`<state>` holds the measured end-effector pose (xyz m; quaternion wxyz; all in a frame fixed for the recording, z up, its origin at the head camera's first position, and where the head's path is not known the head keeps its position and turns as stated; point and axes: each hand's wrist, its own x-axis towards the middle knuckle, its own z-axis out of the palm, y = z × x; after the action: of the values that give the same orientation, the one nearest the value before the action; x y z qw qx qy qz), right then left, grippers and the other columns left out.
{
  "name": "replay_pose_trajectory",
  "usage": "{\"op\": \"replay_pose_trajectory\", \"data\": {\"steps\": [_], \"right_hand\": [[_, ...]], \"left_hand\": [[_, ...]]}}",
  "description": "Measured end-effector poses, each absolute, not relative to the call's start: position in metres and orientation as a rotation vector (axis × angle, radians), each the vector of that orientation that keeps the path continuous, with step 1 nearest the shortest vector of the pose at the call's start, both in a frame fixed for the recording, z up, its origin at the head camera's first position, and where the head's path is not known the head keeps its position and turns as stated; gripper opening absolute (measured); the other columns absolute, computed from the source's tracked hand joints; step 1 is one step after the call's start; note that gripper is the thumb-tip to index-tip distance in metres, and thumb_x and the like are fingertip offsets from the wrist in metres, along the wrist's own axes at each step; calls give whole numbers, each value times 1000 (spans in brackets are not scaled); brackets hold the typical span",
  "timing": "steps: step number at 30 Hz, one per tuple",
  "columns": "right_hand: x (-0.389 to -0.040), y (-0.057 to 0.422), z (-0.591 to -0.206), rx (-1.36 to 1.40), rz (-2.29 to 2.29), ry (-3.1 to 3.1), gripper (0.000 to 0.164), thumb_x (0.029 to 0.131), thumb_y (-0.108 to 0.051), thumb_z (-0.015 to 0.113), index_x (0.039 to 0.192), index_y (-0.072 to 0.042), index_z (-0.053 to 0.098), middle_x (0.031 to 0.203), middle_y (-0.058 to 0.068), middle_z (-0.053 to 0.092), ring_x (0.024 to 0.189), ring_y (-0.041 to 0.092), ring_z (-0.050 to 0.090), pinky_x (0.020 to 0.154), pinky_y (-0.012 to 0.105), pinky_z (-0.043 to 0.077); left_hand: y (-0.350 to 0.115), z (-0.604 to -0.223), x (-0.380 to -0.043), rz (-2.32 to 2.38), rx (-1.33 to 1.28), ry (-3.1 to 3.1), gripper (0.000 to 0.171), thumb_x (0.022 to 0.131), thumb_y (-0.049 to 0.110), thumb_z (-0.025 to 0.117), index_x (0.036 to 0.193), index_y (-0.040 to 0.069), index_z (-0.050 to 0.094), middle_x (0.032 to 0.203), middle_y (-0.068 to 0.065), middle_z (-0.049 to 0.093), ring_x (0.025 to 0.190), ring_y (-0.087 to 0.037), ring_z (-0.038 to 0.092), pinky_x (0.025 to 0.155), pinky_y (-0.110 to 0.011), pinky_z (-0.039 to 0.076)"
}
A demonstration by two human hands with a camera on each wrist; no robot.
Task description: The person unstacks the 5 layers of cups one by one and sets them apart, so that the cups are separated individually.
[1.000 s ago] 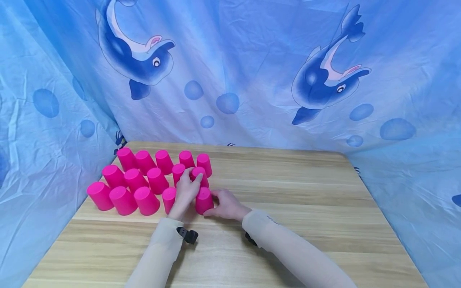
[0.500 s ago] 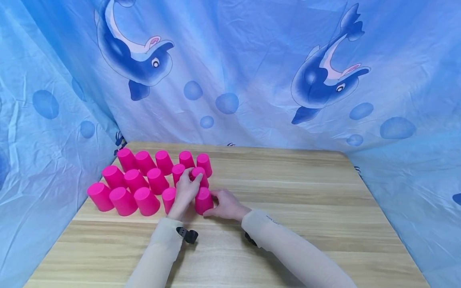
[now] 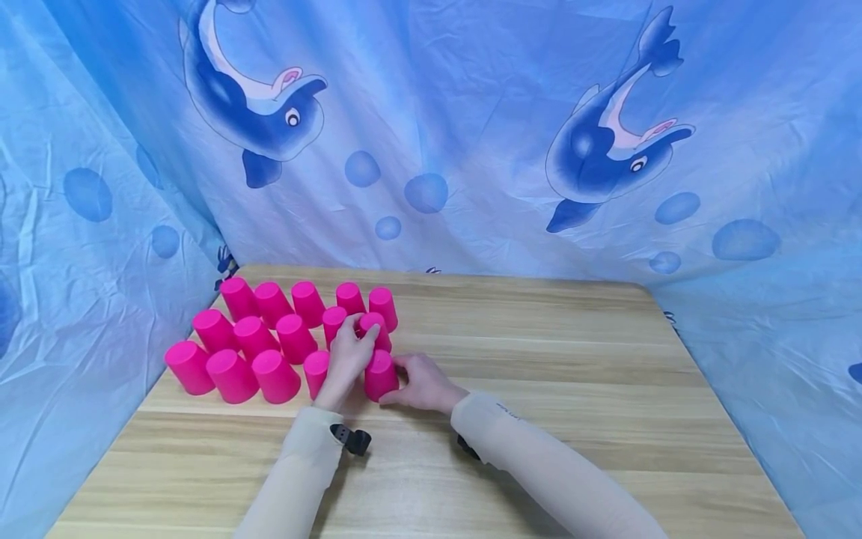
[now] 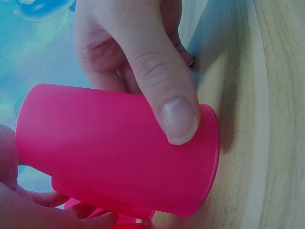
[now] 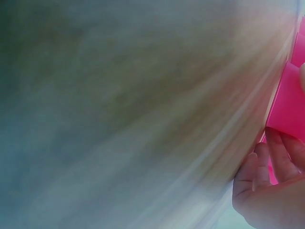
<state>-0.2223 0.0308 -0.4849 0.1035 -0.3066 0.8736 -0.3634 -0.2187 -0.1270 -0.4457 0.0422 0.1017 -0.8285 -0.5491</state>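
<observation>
Several pink plastic cups stand upside down in three rows on the table's left half. My left hand (image 3: 348, 359) reaches over the front row and holds a middle-row cup (image 3: 381, 338) near its top. Around the right side of a front-row cup (image 3: 380, 377) my right hand (image 3: 428, 383) curls, thumb low on its front. In the left wrist view that front cup (image 4: 109, 148) fills the middle, with the right thumb across its side near the rim. The right wrist view catches only part of a cup (image 5: 288, 102) and fingers at its right edge.
To the left stands a front-row cup (image 3: 316, 373), partly behind my left wrist. More cups fill the left group, such as one at the front left (image 3: 190, 367). The wooden table (image 3: 572, 359) extends to the right; a blue dolphin-print curtain (image 3: 458, 135) hangs behind it.
</observation>
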Motion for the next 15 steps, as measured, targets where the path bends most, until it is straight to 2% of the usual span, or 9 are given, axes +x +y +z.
{"op": "replay_pose_trajectory", "data": {"steps": [6, 15], "right_hand": [[-221, 32, -485, -915, -1097, 2566, 59, 73, -33, 84, 125, -16, 62, 107, -13, 62, 96, 3, 55, 88, 24, 46], [-222, 39, -488, -910, -1088, 2563, 66, 74, -34, 83, 131, -14, 58, 122, -7, 61, 113, 9, 53, 96, 26, 42]], "left_hand": [[-127, -444, -217, -1669, 298, -2541, 62, 95, 25, 59, 145, 3, 30, 137, -18, 42, 122, -35, 42, 97, -51, 41], [-128, -436, -217, -1650, 269, -2536, 66, 94, 31, 59, 147, 4, 30, 143, -18, 39, 128, -34, 39, 100, -50, 39]]}}
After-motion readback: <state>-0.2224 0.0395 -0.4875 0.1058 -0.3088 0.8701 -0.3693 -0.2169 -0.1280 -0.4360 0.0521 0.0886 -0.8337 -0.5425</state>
